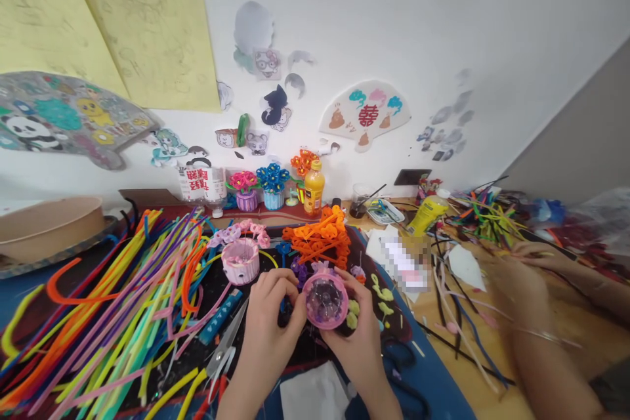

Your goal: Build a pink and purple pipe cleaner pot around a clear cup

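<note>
Between my hands is a small round pot with a pink fuzzy rim (325,302), its clear round face turned toward me. My left hand (276,302) pinches the pot's left edge, its fingers bent. My right hand (358,315) is wrapped round the right side, with the thumb underneath. Purple and pink pipe-cleaner flowers (321,268) show just beyond the rim. To the left stands a similar pink and white pot (240,262) with pastel flowers on its edge. Scissors (221,354) and a teal box cutter (220,316) lie beside my left hand.
Loose pipe cleaners (108,315) spread across the left side. An orange pipe-cleaner bundle (319,236) lies behind the pot. Finished flower pots (273,190) and an orange juice bottle (314,189) line the wall. Another person's arm (534,315) rests at the right, near a yellow bottle (427,213).
</note>
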A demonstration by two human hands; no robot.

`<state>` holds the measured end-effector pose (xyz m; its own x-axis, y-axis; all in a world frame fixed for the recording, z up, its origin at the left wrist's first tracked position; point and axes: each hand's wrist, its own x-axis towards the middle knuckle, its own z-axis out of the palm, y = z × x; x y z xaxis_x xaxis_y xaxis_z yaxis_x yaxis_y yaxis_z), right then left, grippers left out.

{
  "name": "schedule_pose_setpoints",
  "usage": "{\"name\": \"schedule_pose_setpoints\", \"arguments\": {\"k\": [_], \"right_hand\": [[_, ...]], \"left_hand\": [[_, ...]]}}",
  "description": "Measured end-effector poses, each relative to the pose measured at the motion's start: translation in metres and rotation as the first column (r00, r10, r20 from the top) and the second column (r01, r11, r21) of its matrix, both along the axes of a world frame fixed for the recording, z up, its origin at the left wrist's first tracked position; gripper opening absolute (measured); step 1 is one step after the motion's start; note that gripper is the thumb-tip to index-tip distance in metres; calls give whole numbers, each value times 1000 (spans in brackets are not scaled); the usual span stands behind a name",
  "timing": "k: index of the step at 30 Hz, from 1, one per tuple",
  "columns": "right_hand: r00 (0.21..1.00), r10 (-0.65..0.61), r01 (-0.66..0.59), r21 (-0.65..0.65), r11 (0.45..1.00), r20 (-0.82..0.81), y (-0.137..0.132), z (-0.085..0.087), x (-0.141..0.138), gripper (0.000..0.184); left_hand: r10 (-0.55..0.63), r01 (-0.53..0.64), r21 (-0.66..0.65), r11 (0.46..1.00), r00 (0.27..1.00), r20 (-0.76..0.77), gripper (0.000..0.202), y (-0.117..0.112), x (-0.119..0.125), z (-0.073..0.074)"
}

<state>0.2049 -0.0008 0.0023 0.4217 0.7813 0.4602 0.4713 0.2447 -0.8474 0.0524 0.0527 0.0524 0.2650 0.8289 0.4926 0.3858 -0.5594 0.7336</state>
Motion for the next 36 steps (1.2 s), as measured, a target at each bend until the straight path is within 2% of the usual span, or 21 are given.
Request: {"name": "schedule_pose_setpoints", "arguments": {"k": [2, 5, 8, 14, 19, 23, 27, 30, 36], "right_hand": [[1000, 2, -2, 7, 1000, 15, 0, 0, 0, 62], [999, 1, -2, 25, 1000, 43, 0, -1, 0, 59], [997, -3, 0, 38, 999, 80, -1, -1, 0, 56], [985, 10, -29, 102, 994, 173, 0, -2, 2, 50], [989, -18, 8, 67, 998, 146, 1, -3, 3, 50], [991, -24, 18, 43, 999, 133, 1, -4, 4, 52], [992, -37, 35, 21, 999, 118, 1, -5, 4, 54], [992, -42, 40, 19, 999, 121, 1, -4, 3, 56], [988, -57, 54, 27, 998, 142, 1, -3, 4, 55]], "left_hand": [[-25, 26, 65, 998, 999, -27, 6, 0, 1, -1], [-44, 59, 170, 984, 995, -91, 14, 3, 0, -5], [-22, 59, 231, 971, 987, -159, 12, 5, 1, -9], [1, 35, 195, 980, 984, -180, 8, 4, 4, -13], [-34, 49, 132, 990, 993, -117, 11, 2, 4, -6], [-93, 98, -65, 993, 993, 80, 12, 1, 2, 3], [-94, 208, -259, 943, 915, 393, 15, 1, 0, 5], [-21, 236, -316, 919, 829, 559, 17, 2, -2, 2], [117, 232, -359, 904, 672, 731, 26, 4, -10, 1]]}}
